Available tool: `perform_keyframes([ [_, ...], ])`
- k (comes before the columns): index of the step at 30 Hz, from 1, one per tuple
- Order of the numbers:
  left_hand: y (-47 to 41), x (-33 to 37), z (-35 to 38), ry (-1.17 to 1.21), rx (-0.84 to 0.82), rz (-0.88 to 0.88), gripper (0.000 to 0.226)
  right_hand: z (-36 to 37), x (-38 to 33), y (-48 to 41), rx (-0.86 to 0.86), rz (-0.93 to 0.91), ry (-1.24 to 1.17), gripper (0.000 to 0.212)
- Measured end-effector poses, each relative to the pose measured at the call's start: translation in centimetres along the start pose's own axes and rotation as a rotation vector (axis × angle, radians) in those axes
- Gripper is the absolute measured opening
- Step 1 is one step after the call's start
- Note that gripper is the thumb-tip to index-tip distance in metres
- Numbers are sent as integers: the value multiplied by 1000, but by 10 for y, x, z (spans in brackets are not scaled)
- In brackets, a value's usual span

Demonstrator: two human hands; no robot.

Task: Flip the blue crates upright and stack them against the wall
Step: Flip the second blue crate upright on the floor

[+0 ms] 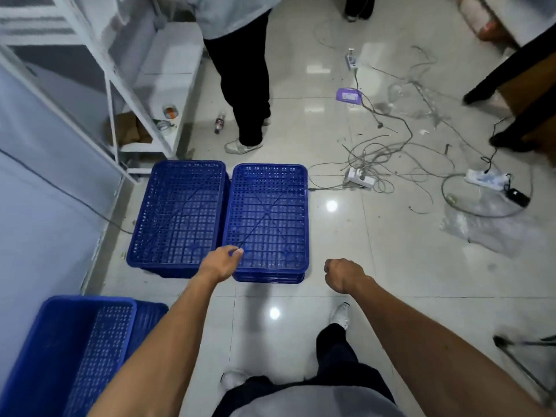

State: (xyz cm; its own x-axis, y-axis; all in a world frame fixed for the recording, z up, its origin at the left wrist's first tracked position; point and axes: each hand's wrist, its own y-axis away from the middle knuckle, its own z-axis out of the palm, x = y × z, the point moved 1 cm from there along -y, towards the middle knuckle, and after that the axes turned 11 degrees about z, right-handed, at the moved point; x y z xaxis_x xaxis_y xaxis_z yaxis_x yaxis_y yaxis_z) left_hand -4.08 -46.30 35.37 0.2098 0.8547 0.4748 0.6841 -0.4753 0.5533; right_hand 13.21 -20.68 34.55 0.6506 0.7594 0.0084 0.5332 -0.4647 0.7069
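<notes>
While side by side, two blue crates [180, 212] [267, 218]

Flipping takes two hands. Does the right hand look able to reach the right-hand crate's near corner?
Probably yes: the right hand hovers empty just beside the right-hand crate, only bare floor between them, and the cables lie farther off.

Bare floor [361, 266] right of the crates [267, 218]; shelf frame [120, 115], standing person [243, 70], cables [379, 158] beyond.
</notes>
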Motion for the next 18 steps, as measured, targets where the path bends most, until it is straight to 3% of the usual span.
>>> perform_keyframes([
  [9,-44,56,17,-188,-67,-76,54,-17,75,-79,-30,-4,-41,36],
  [18,-121,22,44,-262,-149,-53,54,15,62,-145,-113,-30,-49,32],
])
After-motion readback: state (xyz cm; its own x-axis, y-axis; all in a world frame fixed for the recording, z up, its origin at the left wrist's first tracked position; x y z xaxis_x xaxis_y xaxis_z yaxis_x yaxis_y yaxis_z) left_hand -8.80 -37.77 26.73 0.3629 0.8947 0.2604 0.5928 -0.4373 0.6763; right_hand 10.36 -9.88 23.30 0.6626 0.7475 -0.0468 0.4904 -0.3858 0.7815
